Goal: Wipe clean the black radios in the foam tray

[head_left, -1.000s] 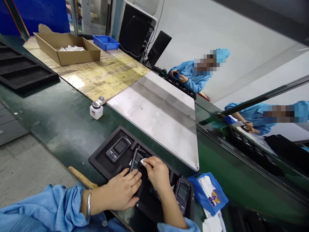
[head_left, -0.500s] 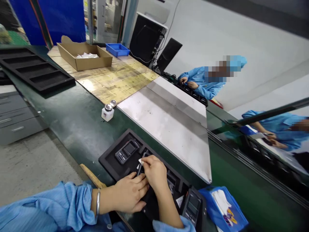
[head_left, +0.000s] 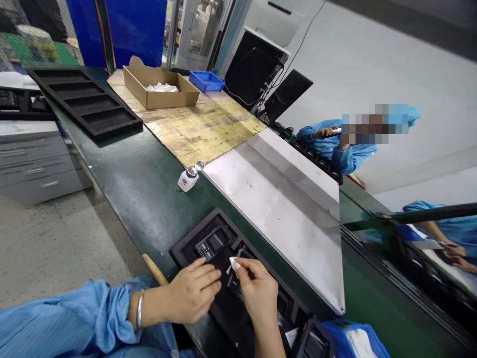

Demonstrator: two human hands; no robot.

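A black foam tray [head_left: 179,248] with compartments lies at the near edge of the green bench. In its far-left compartment sits a dark handheld device [head_left: 214,242] with a small screen. Below my right hand [head_left: 259,288] is a second device [head_left: 234,284], partly covered. My right thumb and fingers pinch a small white wipe [head_left: 233,262] just above it. My left hand [head_left: 196,291] hovers over the tray's near side, fingers stretched and holding nothing. At the tray's right end stands another device [head_left: 315,343], cut off by the frame.
A white pump bottle [head_left: 187,180] with its lid up stands beyond the tray. A pale metal plate [head_left: 276,219] runs along the right. Farther off are a cardboard box [head_left: 164,99], blue bins [head_left: 206,81] and an empty-slotted black tray [head_left: 93,109]. Two co-workers in blue sit opposite.
My left hand has come away from the device and drawn back to the left. The wipe in my right hand has lifted slightly. The view has turned left. One co-worker has raised an object.
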